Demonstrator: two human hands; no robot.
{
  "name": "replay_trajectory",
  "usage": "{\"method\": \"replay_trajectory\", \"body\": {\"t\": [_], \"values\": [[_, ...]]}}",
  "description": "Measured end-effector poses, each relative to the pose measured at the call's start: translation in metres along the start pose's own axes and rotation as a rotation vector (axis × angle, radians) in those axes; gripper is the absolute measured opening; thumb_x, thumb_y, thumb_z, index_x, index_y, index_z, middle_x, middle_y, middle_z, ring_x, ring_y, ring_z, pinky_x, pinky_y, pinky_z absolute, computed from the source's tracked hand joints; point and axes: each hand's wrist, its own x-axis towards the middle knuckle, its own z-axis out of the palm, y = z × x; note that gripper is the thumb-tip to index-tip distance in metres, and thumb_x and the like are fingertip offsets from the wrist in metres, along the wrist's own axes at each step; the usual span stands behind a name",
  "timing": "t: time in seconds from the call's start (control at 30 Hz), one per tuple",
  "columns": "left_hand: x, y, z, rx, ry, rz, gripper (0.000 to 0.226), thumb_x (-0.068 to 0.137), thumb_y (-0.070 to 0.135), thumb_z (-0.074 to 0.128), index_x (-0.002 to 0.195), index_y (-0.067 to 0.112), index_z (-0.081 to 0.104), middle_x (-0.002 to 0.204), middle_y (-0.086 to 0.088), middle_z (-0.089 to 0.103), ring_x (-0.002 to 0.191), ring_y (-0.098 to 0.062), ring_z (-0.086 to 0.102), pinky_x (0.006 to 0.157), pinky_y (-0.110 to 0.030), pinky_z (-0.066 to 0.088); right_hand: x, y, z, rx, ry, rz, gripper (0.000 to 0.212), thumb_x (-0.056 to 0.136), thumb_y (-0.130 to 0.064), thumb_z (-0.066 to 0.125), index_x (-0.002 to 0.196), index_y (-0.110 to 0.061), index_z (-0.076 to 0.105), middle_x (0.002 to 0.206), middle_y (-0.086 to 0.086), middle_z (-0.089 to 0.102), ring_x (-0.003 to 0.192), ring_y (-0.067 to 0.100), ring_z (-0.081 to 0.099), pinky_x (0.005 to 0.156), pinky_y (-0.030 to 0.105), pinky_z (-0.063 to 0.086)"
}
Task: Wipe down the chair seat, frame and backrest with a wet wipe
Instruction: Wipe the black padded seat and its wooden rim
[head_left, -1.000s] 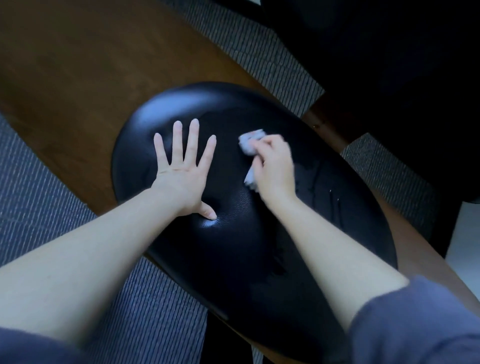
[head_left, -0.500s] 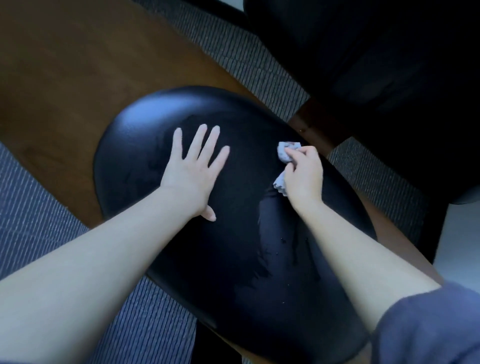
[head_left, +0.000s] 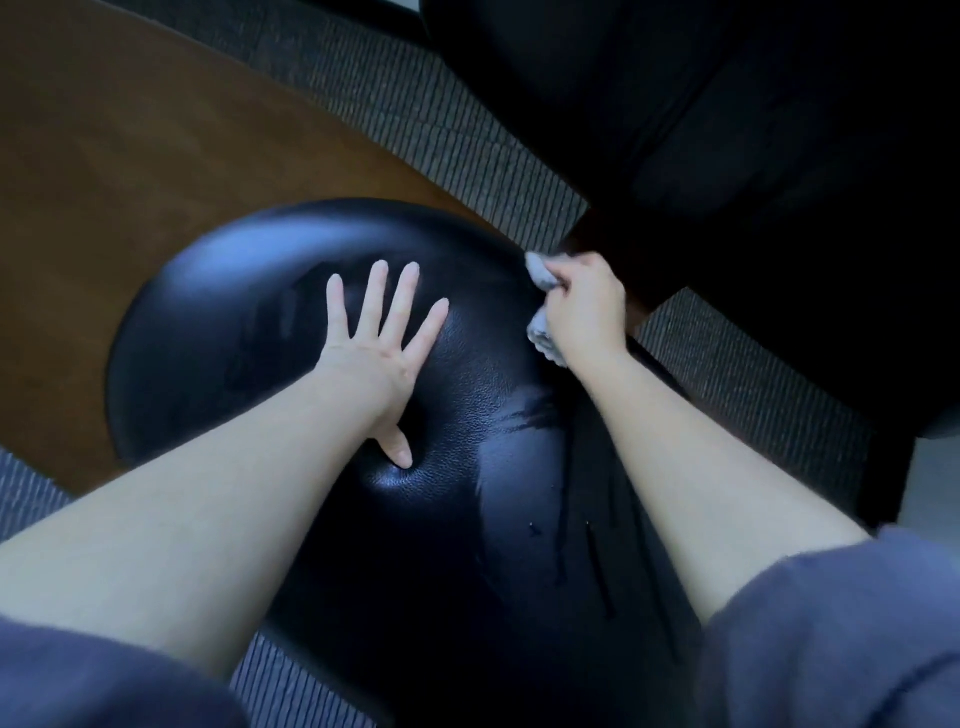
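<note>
At the seat's two o'clock edge, the fingers of the right hand (head_left: 587, 312) are curled tight round a crumpled wet wipe (head_left: 540, 271), pressing it onto the black chair seat (head_left: 208, 332). Toward nine o'clock from it, the left hand (head_left: 374, 358) lies flat near the seat's middle, fingers straight and spread, thumb dimpling the cushion. Wet streaks (head_left: 524, 415) show at four o'clock. Beyond the seat lie brown wood (head_left: 130, 156) at ten o'clock and striped carpet (head_left: 441, 119) at twelve.

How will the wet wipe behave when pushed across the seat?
Likely floppy: the wet wipe sits crumpled, ends spilling from the right hand. Probably glides easily: the seat looks glossy with damp streaks.
</note>
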Motion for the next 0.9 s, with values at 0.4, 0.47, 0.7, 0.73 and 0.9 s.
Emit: {"method": "replay_trajectory", "body": {"t": [0.4, 0.47, 0.7, 0.73, 0.9], "values": [[0.004, 0.001, -0.003, -0.013, -0.096, -0.014, 0.161, 0.048, 0.078, 0.076, 0.117, 0.015, -0.056, 0.115, -0.024, -0.066, 0.108, -0.044, -0.057, 0.097, -0.073, -0.021, 0.009, 0.002, -0.005, 0.019, -0.074, 0.031, 0.041, 0.083, 0.006, 0.043, 0.108, -0.009, 0.072, 0.110, 0.002, 0.057, 0.102, 0.012, 0.052, 0.074, -0.001, 0.028], [0.004, 0.000, -0.004, -0.010, -0.093, -0.017, 0.161, 0.048, 0.078, 0.075, 0.118, 0.015, -0.055, 0.115, -0.025, -0.066, 0.109, -0.045, -0.056, 0.098, -0.074, -0.019, -0.014, 0.027, -0.028, -0.042, -0.045, 0.021, 0.042, 0.083, 0.009, 0.044, 0.108, -0.009, 0.072, 0.111, 0.004, 0.059, 0.100, 0.011, 0.052, 0.079, -0.005, 0.026], [0.003, 0.001, -0.005, -0.013, -0.100, -0.016, 0.160, 0.049, 0.078, 0.075, 0.115, 0.014, -0.056, 0.114, -0.025, -0.066, 0.107, -0.045, -0.057, 0.097, -0.074, -0.020, -0.038, 0.053, -0.040, -0.073, 0.054, 0.058, 0.041, 0.079, 0.011, 0.045, 0.103, -0.007, 0.073, 0.106, 0.008, 0.061, 0.101, 0.027, 0.059, 0.093, 0.021, 0.039], [0.003, 0.001, -0.004, -0.012, -0.091, -0.016, 0.161, 0.049, 0.078, 0.075, 0.116, 0.014, -0.056, 0.114, -0.025, -0.066, 0.107, -0.045, -0.057, 0.097, -0.074, -0.019, -0.045, 0.043, -0.031, -0.047, 0.056, -0.003, 0.040, 0.076, 0.011, 0.047, 0.101, -0.006, 0.073, 0.103, 0.009, 0.062, 0.098, 0.028, 0.059, 0.091, 0.020, 0.039], [0.002, 0.001, -0.003, -0.012, -0.068, -0.014, 0.161, 0.047, 0.080, 0.074, 0.117, 0.014, -0.055, 0.113, -0.024, -0.066, 0.111, -0.045, -0.054, 0.099, -0.074, -0.018, -0.108, 0.039, -0.024, 0.015, -0.172, -0.318, 0.031, 0.087, -0.010, 0.046, 0.101, -0.016, 0.073, 0.098, -0.014, 0.058, 0.093, 0.005, 0.043, 0.087, 0.011, 0.034]]}}
